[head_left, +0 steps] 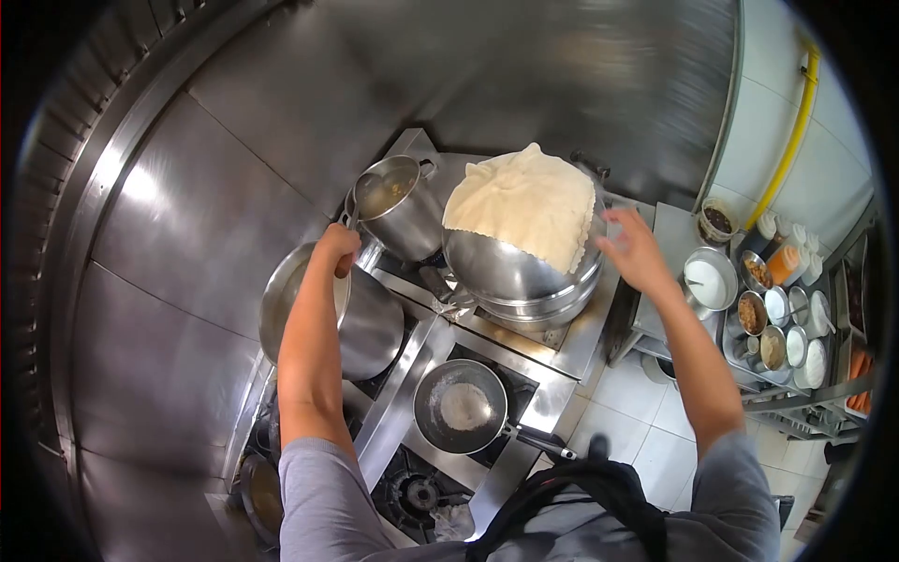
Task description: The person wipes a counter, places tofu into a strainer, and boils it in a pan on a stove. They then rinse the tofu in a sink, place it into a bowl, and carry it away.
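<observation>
My left hand [339,249] is closed on what looks like the handle of a ladle [369,185], whose bowl end lies at the tall steel pot [405,221] holding yellowish liquid. Below that hand stands a larger steel pot [371,328], partly hidden by my forearm. My right hand [637,248] is open, fingers apart, beside the right edge of a large domed steel lid [492,260]. A cream-coloured cloth [524,201] drapes over the lid, which sits on a wide round steel vessel [543,307].
A frying pan [461,406] with a pale round patch inside rests on the nearer burner, its handle pointing right. Another burner [420,491] lies below it. On the right, a shelf holds a pot of white contents [709,281], several ingredient bowls and bottles [785,265]. Steel panels line the wall.
</observation>
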A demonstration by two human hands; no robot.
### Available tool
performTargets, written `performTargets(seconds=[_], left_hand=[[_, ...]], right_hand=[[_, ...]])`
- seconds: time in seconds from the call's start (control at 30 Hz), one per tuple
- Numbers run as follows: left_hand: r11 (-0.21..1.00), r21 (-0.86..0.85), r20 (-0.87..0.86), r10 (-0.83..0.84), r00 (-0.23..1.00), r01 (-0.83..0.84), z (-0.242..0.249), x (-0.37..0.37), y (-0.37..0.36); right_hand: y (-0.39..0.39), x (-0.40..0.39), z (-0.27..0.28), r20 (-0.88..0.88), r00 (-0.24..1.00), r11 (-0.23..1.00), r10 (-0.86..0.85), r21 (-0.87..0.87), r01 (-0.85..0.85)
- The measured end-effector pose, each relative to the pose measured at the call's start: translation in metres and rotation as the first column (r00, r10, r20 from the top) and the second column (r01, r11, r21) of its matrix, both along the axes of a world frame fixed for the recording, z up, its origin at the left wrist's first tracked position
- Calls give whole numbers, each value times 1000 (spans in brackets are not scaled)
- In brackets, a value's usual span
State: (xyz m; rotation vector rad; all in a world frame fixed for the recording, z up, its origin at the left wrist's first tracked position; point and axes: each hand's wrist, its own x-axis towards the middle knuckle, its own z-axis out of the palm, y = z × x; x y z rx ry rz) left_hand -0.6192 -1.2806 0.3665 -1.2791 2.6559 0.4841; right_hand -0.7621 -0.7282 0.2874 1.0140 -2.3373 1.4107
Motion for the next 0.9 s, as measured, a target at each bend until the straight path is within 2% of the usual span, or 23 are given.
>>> performTargets(seconds=[0.03,0.07,0.1,0.13,0.17,0.2,0.23,0.27,0.3,0.33,0.37,0.43,0.47,0.5,0.53,0.57,0.6,0.7,0.77,0.87,0.9], left_hand=[[995,88,-1,-40,999,40,-2,-3,-12],[995,86,-4,-39,999,39,1,-2,-13],[940,334,-175,133,976,-68,7,0,-12],[811,573,-290,332,898,-115,14,3,-7],[753,642,-309,428,849,-146,31,7,17],[754,640,-312,429,848,-147,37,7,20],[652,750,-290,477,830,-113,43,8,20],[536,841,-260,521,813,-74,47,8,20],[540,838,-263,523,811,-77,49,8,20],[447,894,-259,578,774,-35,50,9,20],[351,936,-247,631,736,14,51,10,22],[317,947,-265,671,692,55,56,11,31],[280,955,-274,706,654,98,58,11,37],[284,955,-273,708,651,91,60,12,42],[211,969,-243,764,598,125,63,12,48],[140,977,-208,813,544,164,65,12,53],[145,977,-209,815,541,158,66,13,58],[153,968,-237,817,526,198,71,12,74],[201,968,-250,834,492,150,75,15,87],[207,963,-265,852,452,173,85,27,110],[210,963,-264,860,437,168,89,33,118]], right_hand=[[19,9,-13,149,989,998,-24,65,15],[40,20,-28,294,954,991,-56,131,18],[60,32,-48,360,932,998,-32,66,8],[78,46,-73,423,906,1000,-3,1,3],[98,61,-99,509,861,1000,-23,3,25],[119,75,-127,590,806,999,-41,8,45],[141,87,-158,567,817,991,-108,129,42],[165,100,-208,592,798,990,-114,131,44],[194,116,-262,474,861,966,-185,251,69],[211,139,-268,465,842,920,-274,381,89],[242,156,-321,516,812,901,-273,433,28],[287,195,-375,580,698,762,-420,643,-76],[327,220,-436,426,880,808,-211,583,-88],[334,230,-409,723,588,772,-363,586,-245],[357,236,-431,921,16,892,-389,381,-243],[362,239,-420,871,-63,839,-487,446,-312],[375,236,-430,862,-197,858,-468,389,-335],[411,219,-446,834,-249,864,-492,434,-254],[425,197,-463,760,-379,828,-528,560,-31],[429,146,-470,825,-381,881,-419,470,49],[424,131,-475,849,-339,898,-406,440,26]])
